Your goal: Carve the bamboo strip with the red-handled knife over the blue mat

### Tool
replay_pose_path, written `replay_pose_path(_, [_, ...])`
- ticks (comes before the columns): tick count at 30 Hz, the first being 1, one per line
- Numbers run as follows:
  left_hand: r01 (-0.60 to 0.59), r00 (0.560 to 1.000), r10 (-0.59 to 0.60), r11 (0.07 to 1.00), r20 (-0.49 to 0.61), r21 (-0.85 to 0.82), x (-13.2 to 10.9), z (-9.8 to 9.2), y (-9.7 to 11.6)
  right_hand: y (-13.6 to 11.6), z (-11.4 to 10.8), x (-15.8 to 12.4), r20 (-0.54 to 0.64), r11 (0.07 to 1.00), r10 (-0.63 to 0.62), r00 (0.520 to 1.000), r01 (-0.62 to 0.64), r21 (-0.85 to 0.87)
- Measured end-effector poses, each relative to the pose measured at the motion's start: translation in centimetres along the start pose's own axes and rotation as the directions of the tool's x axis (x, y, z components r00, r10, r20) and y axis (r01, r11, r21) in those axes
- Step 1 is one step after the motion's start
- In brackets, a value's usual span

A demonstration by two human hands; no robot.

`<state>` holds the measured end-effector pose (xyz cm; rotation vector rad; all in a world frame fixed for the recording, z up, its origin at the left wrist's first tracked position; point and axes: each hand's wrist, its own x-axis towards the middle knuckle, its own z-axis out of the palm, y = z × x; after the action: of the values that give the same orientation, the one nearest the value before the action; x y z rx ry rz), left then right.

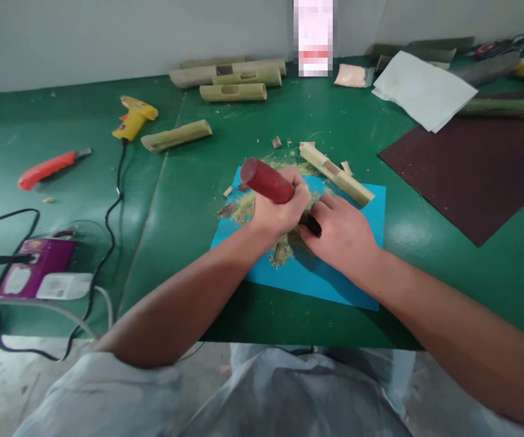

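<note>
My left hand (282, 206) is wrapped round the thick red handle (266, 180) of a tool whose working end is hidden. Close beside it, my right hand (343, 227) is closed, fingers curled down at a dark piece (313, 224) that is mostly covered, so I cannot tell its kind. Both hands are over a blue sheet (353, 288) strewn with yellowish shavings (244, 208) and small bamboo chips (228, 210). Just beyond my right hand, a split bamboo piece with a rectangular notch (355, 186) lies slanting across the sheet's far edge.
Leftward are a yellow glue gun (135, 116), a red utility knife (52, 169), a purple box (47, 261) with cables, and a bamboo tube (177, 136). Notched bamboo tubes (252, 93) lie by the wall. White papers (423, 91) overlap a dark brown sheet (475, 176) at right.
</note>
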<state>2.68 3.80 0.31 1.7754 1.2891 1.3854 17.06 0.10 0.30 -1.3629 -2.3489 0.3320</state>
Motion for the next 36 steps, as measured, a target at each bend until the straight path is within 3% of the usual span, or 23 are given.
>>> replay_pose_path(8, [0.047,0.999,-0.048,0.993,-0.009,-0.107,0.1,-0.53,-0.3,-0.06,0.04,0.1,0.037,0.999,0.012,0.999,-0.013,0.029])
replay_pose_path(13, [0.139,0.985,-0.158,0.966,-0.07,-0.217,0.6,-0.52,0.19,0.08,-0.03,-0.01,0.017,1.0,0.005,1.0,-0.005,0.023])
replay_pose_path(17, [0.066,0.998,-0.065,0.988,0.01,-0.142,0.64,-0.42,0.29,-0.15,-0.08,-0.09,0.028,1.0,0.013,1.0,-0.013,-0.002])
replay_pose_path(21, [0.005,1.0,-0.004,0.993,0.008,-0.116,0.42,-0.45,-0.02,-0.22,0.01,-0.11,0.032,1.0,0.001,0.999,-0.001,-0.004])
replay_pose_path(29, [0.033,0.998,-0.029,0.997,0.053,-0.075,0.61,-0.32,-0.18,-0.29,0.01,-0.04,0.032,1.0,-0.005,0.999,0.006,-0.008])
replay_pose_path(33, [0.013,0.995,0.004,0.986,0.099,-0.167,0.78,-0.56,-0.49,-0.39,-0.09,0.09,0.068,1.0,-0.025,0.997,0.026,-0.012])
replay_pose_path(36, [0.066,0.997,-0.057,0.979,0.052,-0.194,0.64,-0.81,-0.27,-0.45,-0.22,0.13,0.086,0.999,-0.021,0.996,0.023,-0.025])
